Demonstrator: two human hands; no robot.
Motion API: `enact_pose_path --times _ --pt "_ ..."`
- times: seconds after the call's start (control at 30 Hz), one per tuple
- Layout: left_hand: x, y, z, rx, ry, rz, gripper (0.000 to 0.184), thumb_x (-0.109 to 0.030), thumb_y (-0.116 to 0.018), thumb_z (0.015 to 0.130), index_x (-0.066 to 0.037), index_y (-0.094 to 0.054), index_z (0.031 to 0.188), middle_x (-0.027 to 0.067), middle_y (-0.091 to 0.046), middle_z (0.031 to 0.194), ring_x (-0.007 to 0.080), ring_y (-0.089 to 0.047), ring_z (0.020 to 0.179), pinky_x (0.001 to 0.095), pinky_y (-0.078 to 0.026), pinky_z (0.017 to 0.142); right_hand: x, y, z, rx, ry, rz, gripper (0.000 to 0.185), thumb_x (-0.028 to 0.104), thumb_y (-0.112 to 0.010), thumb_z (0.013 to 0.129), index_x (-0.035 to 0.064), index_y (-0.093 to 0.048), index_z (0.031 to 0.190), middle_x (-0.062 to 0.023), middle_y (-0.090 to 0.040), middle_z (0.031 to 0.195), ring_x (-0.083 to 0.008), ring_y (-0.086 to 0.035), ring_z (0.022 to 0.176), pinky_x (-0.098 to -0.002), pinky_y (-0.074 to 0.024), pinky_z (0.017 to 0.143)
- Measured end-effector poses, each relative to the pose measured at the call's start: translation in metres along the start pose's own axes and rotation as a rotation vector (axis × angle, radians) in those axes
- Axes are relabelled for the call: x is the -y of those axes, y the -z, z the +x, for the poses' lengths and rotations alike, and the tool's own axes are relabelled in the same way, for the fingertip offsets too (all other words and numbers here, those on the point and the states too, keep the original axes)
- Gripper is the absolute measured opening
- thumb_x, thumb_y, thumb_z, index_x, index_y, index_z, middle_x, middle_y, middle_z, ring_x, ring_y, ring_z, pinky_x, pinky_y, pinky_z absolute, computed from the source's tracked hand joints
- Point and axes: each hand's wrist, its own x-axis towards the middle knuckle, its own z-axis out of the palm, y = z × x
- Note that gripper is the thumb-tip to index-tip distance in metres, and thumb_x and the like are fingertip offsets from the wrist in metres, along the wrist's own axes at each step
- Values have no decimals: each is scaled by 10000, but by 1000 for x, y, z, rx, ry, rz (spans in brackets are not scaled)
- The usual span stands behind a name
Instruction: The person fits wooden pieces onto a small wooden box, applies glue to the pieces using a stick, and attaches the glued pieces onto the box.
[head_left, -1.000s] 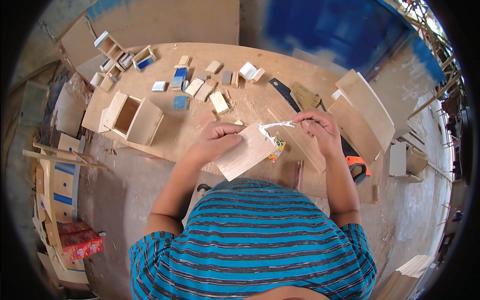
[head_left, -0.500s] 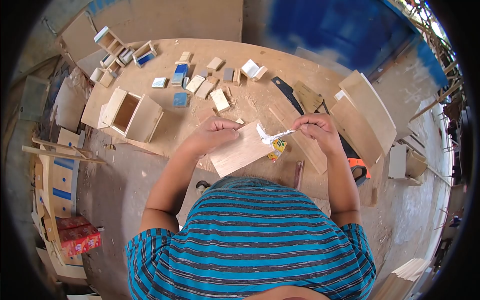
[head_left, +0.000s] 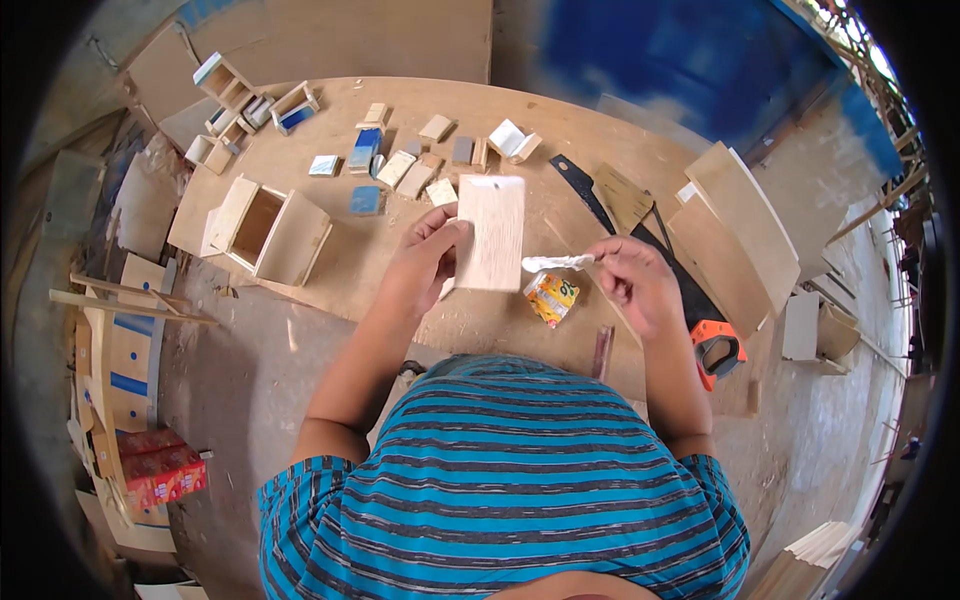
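My left hand (head_left: 424, 262) is closed on the left edge of a small wooden board (head_left: 491, 240), thumb on its face. White paste (head_left: 496, 183) runs along the board's far edge. In my right hand (head_left: 638, 284), thumb and fingers pinch a thin stick thickly coated in white paste (head_left: 558, 263), its coated end pointing left at the board's lower right side, a small gap apart. Just below the stick lies a yellow printed packet (head_left: 551, 298). The stick's own material is hidden by the paste.
Several small wood blocks (head_left: 397, 168), some painted blue, lie across the workbench (head_left: 420, 95). A wooden box (head_left: 290, 235) stands at the left. At the right are an orange-handled handsaw (head_left: 717, 352) and a large wooden assembly (head_left: 745, 235).
My left hand has turned the board more upright and raised it. The stick has come away from the board's pasted edge and lowered slightly. More of the yellow packet now shows.
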Motion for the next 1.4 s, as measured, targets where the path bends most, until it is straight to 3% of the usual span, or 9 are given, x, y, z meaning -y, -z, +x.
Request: enact_pose_path --times 0.1,0.23,0.43,0.53,0.57,0.67,1.07,1.23,1.4 --pt "1 1 3 -78 -29 -100 299 -114 -586 913 -67 -527 1202 -6 -640 927 63 -638 764 224 -529 631 -10 -23 -7 -60 99 -197 217 93 -541 916 -26 -651 1060 -9 -573 708 -37 -419 574 -170 -312 528" --pt "0 -6 1 -87 -66 -171 330 -90 -577 911 -73 -469 1222 43 -632 1028 125 -659 853 294 -571 736 -28 -33 -4 -67 377 -451 219 94 -532 940 -22 -655 1079 -20 -596 831 -63 -523 722 -192 -394 636" --pt "6 -8 2 -128 -105 -254 345 -61 -580 902 -81 -423 1208 67 -617 1072 159 -654 911 331 -577 776 -39 -35 -3 -101 502 -579 199 64 -525 944 -18 -654 1072 -47 -601 882 -88 -553 770 -218 -431 688" --pt "8 -11 0 -127 -124 -247 347 -70 -570 901 -66 -446 1225 72 -616 1105 164 -648 960 347 -566 833 -41 -37 -2 -119 473 -544 216 -14 -532 902 -19 -668 1069 -107 -656 958 -119 -587 821 -238 -451 727" --pt "8 -12 0 -126 -130 -237 351 -76 -564 901 -58 -460 1235 74 -617 1121 166 -646 983 354 -561 860 -42 -38 -3 -119 483 -553 216 -19 -532 900 -19 -669 1068 -107 -654 949 -118 -584 808 -237 -446 715" --pt "8 -12 0 -132 -103 -297 342 -51 -568 900 -83 -412 1204 60 -608 1045 149 -637 904 338 -574 792 -42 -39 -4 -117 515 -601 219 -31 -533 893 -18 -670 1064 -102 -648 918 -115 -569 764 -232 -430 678" --pt "-2 -24 -11 -134 -147 -272 373 -49 -552 891 -62 -427 1242 17 -606 949 139 -630 890 368 -555 860 -42 -30 -7 -307 662 -749 230 -46 -541 876 3 -675 1056 -84 -606 829 -124 -549 699 -241 -419 631" --pt "0 -21 -12 -110 -168 -257 418 -38 -551 887 -51 -409 1279 45 -621 997 163 -640 922 382 -553 876 -36 -25 -9 -388 751 -790 226 -42 -560 864 25 -679 1044 -92 -613 817 -140 -561 681 -252 -431 609" --pt "3 -18 -9 -98 -157 -248 436 -37 -553 884 -47 -410 1296 52 -621 1002 181 -647 945 387 -552 879 -43 -32 -14 -244 835 -916 249 -62 -574 840 42 -686 1037 -106 -641 812 -173 -600 639 -277 -461 547"
